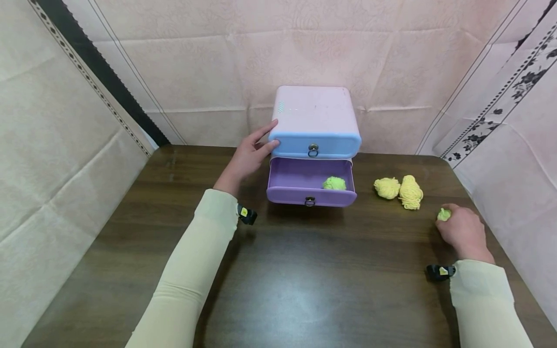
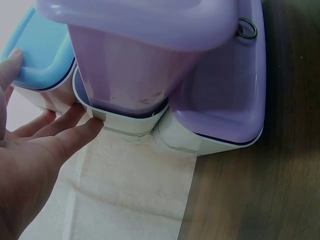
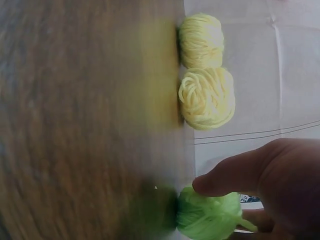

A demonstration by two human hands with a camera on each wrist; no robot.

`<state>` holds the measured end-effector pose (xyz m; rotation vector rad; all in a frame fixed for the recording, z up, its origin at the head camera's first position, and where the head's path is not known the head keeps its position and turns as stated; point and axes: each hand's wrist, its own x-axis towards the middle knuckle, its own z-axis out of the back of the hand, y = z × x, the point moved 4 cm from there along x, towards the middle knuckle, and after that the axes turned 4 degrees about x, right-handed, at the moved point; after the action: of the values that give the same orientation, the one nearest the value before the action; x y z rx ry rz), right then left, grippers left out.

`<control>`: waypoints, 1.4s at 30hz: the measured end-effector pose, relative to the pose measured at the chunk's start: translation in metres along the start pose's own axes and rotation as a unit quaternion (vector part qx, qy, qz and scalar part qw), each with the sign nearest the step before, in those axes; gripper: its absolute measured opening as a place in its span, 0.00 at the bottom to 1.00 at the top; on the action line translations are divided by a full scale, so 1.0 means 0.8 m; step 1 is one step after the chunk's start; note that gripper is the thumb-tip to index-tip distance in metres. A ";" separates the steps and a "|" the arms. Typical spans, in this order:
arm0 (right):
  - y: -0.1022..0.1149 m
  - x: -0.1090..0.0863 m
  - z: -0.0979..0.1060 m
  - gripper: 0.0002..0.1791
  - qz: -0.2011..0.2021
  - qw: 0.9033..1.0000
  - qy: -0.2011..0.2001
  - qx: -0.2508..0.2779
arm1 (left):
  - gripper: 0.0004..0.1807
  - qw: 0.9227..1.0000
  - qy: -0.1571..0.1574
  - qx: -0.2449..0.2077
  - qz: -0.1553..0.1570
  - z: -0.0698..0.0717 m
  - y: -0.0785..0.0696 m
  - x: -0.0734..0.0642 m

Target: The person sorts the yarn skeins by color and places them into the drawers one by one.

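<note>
Pinching 1 light-green yarn ball (image 1: 444, 214), the right grip (image 1: 466, 232) is near 2 yellow yarn balls (image 1: 410, 192); the unclenched left grip (image 1: 251, 157) touches 1 white cabinet (image 1: 313, 110), its purple drawer (image 1: 287, 195) holding 1 lime yarn ball (image 1: 334, 183).

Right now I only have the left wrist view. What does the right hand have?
Observer: The right hand pinches a green yarn ball.
Operator: Anything inside the pulled-out drawer?
Observer: Yes, a second green ball, toward the right side seen from the head view.
Operator: More yarn outside?
Observer: Two yellow yarn balls, side by side on the table between the drawer and that hand.
</note>
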<state>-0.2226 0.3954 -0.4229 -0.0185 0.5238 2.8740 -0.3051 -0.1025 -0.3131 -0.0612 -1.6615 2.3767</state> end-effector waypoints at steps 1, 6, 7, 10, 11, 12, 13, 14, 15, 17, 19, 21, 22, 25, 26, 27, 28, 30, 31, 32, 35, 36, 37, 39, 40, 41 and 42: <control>0.000 0.000 0.000 0.28 -0.002 1.000 0.000 0.000 | 0.29 1.000 0.000 0.000 -0.001 0.000 0.000 0.000; 0.001 -0.002 0.001 0.27 0.001 1.000 -0.005 -0.001 | 0.29 1.000 -0.002 0.004 -0.002 0.000 -0.001 -0.001; 0.002 -0.003 0.001 0.27 0.002 1.000 -0.008 0.000 | 0.29 1.000 -0.002 0.004 -0.002 0.000 -0.001 0.000; 0.003 -0.004 0.003 0.27 0.004 1.000 -0.014 0.004 | 0.29 1.000 -0.001 0.002 -0.004 0.000 0.000 0.000; 0.004 -0.004 0.003 0.27 0.002 1.000 -0.014 0.007 | 0.29 1.000 0.000 0.001 -0.006 0.000 0.000 0.000; 0.004 -0.004 0.004 0.27 0.001 1.000 -0.015 0.008 | 0.29 1.000 0.000 -0.001 -0.009 0.000 0.001 0.000; 0.005 -0.004 0.004 0.27 0.000 1.000 -0.017 0.010 | 0.29 1.000 0.001 -0.001 -0.012 0.000 0.001 0.000; 0.006 -0.004 0.005 0.27 -0.001 1.000 -0.017 0.012 | 0.29 1.000 0.002 -0.002 -0.015 0.000 0.001 0.001; 0.007 -0.004 0.005 0.28 -0.003 1.000 -0.016 0.014 | 0.29 1.000 0.002 -0.002 -0.018 0.000 0.001 0.001; 0.009 -0.004 0.005 0.28 -0.004 1.000 -0.016 0.017 | 0.29 1.000 0.003 -0.004 -0.022 0.000 0.001 0.001; 0.012 -0.005 0.006 0.28 -0.001 1.000 -0.018 0.019 | 0.29 1.000 0.003 -0.004 -0.022 0.000 0.001 0.001; 0.015 -0.007 0.006 0.28 0.004 1.000 -0.022 0.021 | 0.29 1.000 0.003 -0.005 -0.020 0.000 0.001 0.001; 0.017 -0.007 0.007 0.28 0.009 0.999 -0.024 0.022 | 0.29 1.000 0.003 -0.005 -0.019 0.000 0.001 0.001; 0.023 -0.010 0.008 0.27 0.026 0.999 -0.036 0.025 | 0.29 1.000 0.003 -0.003 -0.016 0.000 0.001 0.000; 0.025 -0.011 0.009 0.27 0.031 0.998 -0.039 0.026 | 0.29 1.000 0.003 -0.003 -0.015 0.000 0.002 0.000; 0.027 -0.011 0.010 0.27 0.037 0.998 -0.043 0.027 | 0.29 1.000 0.002 -0.002 -0.015 0.000 0.002 0.000; 0.030 -0.012 0.011 0.26 0.043 0.998 -0.047 0.028 | 0.29 1.000 0.002 -0.002 -0.015 0.000 0.002 0.000; 0.035 -0.014 0.012 0.26 0.055 0.997 -0.054 0.030 | 0.29 1.000 0.001 -0.003 -0.015 0.000 0.002 0.000; 0.037 -0.015 0.013 0.26 0.058 0.996 -0.055 0.032 | 0.29 1.000 0.001 -0.004 -0.015 0.000 0.002 -0.001; 0.039 -0.016 0.013 0.26 0.062 0.996 -0.057 0.033 | 0.29 1.000 0.000 -0.005 -0.014 0.000 0.002 -0.001; 0.045 -0.017 0.013 0.26 0.074 0.995 -0.061 0.036 | 0.29 1.000 0.000 -0.009 -0.014 0.000 0.002 -0.001; 0.047 -0.017 0.013 0.26 0.077 0.994 -0.062 0.036 | 0.29 1.000 0.000 -0.009 -0.013 0.000 0.002 0.000; 0.049 -0.018 0.013 0.26 0.081 0.994 -0.063 0.037 | 0.29 1.000 0.000 -0.010 -0.013 0.000 0.002 0.000; 0.053 -0.018 0.013 0.25 0.092 0.993 -0.069 0.038 | 0.29 1.000 -0.001 -0.009 -0.012 0.000 0.003 0.000; 0.055 -0.018 0.013 0.25 0.096 0.992 -0.072 0.039 | 0.29 1.000 -0.002 -0.008 -0.012 0.000 0.003 0.000; 0.058 -0.018 0.013 0.25 0.100 0.991 -0.074 0.039 | 0.29 1.000 -0.002 -0.008 -0.012 0.000 0.003 0.000; 0.060 -0.019 0.013 0.25 0.103 0.991 -0.076 0.041 | 0.29 1.000 -0.002 -0.007 -0.013 0.000 0.003 0.000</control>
<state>-0.2183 0.3523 -0.3955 0.2829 0.6467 3.0164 -0.3053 -0.1031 -0.3156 -0.0368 -1.6711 2.3487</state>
